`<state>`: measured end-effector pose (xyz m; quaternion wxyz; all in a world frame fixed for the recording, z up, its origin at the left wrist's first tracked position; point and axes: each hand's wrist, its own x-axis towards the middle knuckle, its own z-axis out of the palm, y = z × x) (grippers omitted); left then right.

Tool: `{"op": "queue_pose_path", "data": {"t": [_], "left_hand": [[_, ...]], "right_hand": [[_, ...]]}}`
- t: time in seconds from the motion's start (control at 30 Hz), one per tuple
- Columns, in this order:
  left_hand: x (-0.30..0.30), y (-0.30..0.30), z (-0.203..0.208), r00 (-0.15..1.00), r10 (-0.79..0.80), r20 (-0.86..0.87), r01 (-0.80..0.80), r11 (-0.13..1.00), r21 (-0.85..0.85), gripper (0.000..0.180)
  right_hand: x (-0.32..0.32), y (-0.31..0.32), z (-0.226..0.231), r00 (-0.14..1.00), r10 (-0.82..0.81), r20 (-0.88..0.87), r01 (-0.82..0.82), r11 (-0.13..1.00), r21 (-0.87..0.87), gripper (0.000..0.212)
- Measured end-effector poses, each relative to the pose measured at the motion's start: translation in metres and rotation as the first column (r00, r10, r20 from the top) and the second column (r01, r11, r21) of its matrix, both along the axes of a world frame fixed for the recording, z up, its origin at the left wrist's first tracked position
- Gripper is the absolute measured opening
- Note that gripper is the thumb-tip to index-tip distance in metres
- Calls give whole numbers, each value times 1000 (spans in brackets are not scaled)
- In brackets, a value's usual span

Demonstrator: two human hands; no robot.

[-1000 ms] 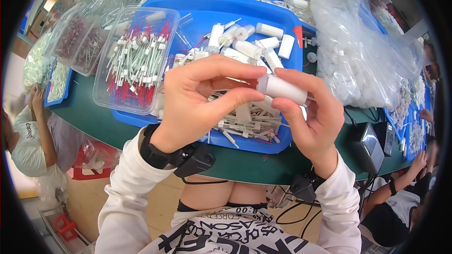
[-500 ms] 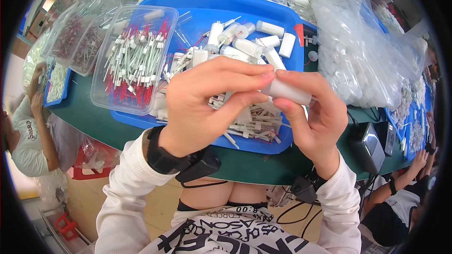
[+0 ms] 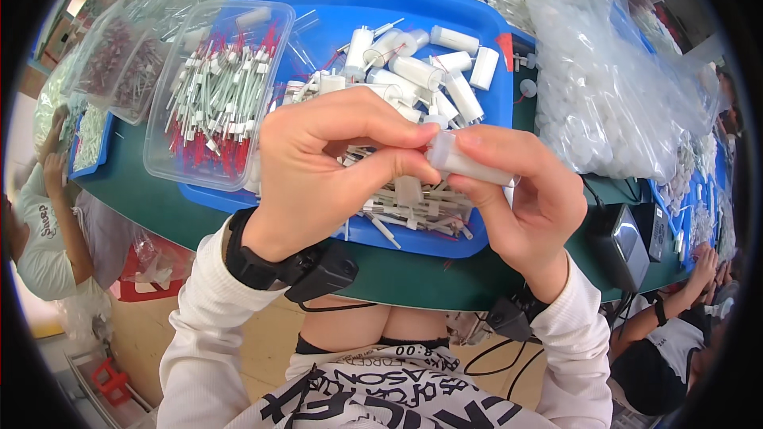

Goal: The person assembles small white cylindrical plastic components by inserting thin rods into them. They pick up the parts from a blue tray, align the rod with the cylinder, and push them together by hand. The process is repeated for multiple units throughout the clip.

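Note:
In front of my chest, my right hand (image 3: 534, 184) grips a white cylinder in a clear plastic sleeve (image 3: 475, 168) between thumb and fingers. The cylinder lies nearly level, its clear end turned toward my left hand (image 3: 314, 163). My left thumb and forefinger pinch together right at that end; a bit of red shows there, but what they hold is mostly hidden. Below both hands stands a blue tray (image 3: 433, 243). More sleeved white cylinders (image 3: 419, 71) lie in its far part, and slim white-and-metal pieces (image 3: 433, 213) are heaped nearer me.
Left of the tray, a clear plastic box (image 3: 156, 151) holds thin white parts with red wires (image 3: 218, 99). A large clear bag of white pieces (image 3: 612, 103) stands at right, with a black box-shaped device (image 3: 618, 246) before it. Other people work at both sides of the green table (image 3: 151, 183).
My left hand has drawn slightly left and down from the sleeve's end, and its fingertips are more pinched. The cylinder has shifted a little left, still in my right hand.

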<state>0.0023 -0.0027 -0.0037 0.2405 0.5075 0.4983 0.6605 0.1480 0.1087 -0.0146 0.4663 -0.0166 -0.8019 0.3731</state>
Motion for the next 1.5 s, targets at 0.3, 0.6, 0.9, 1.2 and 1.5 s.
{"op": "queue_pose_path", "data": {"t": [0.3,0.6,0.9,1.2,1.5], "left_hand": [[-1,9,1,999,-15,37,13,999,44,29],[-2,6,2,996,-32,80,35,999,-29,18],[-3,4,-1,983,-50,177,55,998,-21,14],[-3,9,-5,990,-58,-127,68,994,80,27],[-5,7,-2,934,-156,-322,189,979,72,41]], "right_hand": [[-1,2,-2,991,5,131,36,952,-303,21],[8,1,15,792,531,-302,-447,167,-879,18],[7,2,5,621,548,-560,-523,-243,-817,33],[6,-12,23,768,539,-346,-375,-60,-925,77],[8,-25,37,914,323,244,-127,802,-584,87]]}}
